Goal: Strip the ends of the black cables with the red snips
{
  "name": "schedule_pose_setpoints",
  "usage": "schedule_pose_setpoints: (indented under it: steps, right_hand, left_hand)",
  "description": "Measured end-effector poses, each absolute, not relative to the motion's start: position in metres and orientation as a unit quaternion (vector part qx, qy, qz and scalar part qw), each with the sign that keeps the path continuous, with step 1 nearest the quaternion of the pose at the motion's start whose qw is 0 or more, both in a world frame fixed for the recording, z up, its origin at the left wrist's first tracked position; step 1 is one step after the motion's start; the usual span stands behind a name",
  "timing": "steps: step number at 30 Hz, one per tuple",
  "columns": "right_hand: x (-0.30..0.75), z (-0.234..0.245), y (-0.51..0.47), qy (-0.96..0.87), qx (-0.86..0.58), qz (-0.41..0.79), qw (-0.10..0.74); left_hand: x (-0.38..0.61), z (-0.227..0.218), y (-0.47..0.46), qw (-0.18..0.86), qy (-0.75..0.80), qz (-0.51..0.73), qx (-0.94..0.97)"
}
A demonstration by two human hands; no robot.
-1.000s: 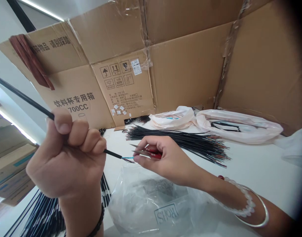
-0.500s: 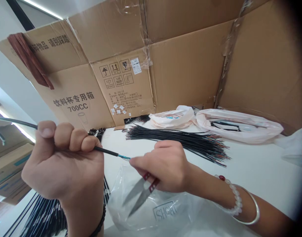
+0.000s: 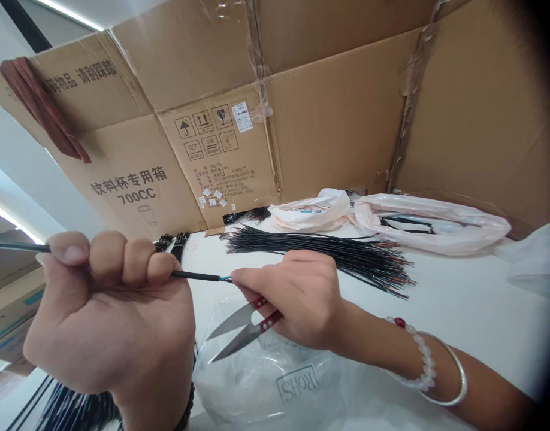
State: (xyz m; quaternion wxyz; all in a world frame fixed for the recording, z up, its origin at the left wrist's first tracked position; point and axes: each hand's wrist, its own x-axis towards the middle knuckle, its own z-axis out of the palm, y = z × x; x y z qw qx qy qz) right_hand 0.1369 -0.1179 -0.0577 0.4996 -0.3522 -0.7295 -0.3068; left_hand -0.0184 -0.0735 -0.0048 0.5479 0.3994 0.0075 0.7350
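My left hand [image 3: 117,305] is closed in a fist round a black cable [image 3: 196,275], which runs on past the thumb to the left edge. At the cable's right end, bare blue-green wires [image 3: 225,279] come out of the black sheath. The thumb and index finger of my right hand [image 3: 297,296] pinch those wire ends. Tucked in the same hand is a pair of thread snips [image 3: 243,335] with red handles, its two blades spread apart and pointing down to the left. The snips touch neither cable nor wires.
A bundle of black cables [image 3: 320,251] lies on the white table [image 3: 459,293]. Below my hands is a clear plastic bag [image 3: 239,383] marked RoHS. Two pinkish bags [image 3: 473,227] stand along the cardboard wall [image 3: 333,126]. More black cables [image 3: 72,407] lie at lower left.
My left hand has shifted slightly left with the cable. The right hand is a little higher, and the snips have swung to a flatter angle. Less bare wire shows between sheath and fingertips.
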Motion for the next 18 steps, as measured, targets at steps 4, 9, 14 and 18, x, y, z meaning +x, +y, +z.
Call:
schedule_pose_setpoints:
  steps: [4,9,14,18]
  right_hand:
    - [0.139,-0.056,-0.122,-0.714,-0.331,-0.394,0.475]
    - [0.144,-0.054,-0.125,-0.704,-0.321,-0.434,0.462]
    - [0.155,-0.048,-0.128,-0.699,-0.273,-0.500,0.433]
    - [0.161,-0.045,-0.126,-0.701,-0.292,-0.480,0.439]
  left_hand:
    - [-0.016,-0.003,-0.076,0.561,0.008,0.727,0.396]
    - [-0.015,-0.002,-0.075,0.584,-0.011,0.700,0.410]
    - [-0.014,0.000,-0.073,0.612,0.032,0.691,0.383]
    - [-0.009,0.003,-0.075,0.610,0.036,0.699,0.372]
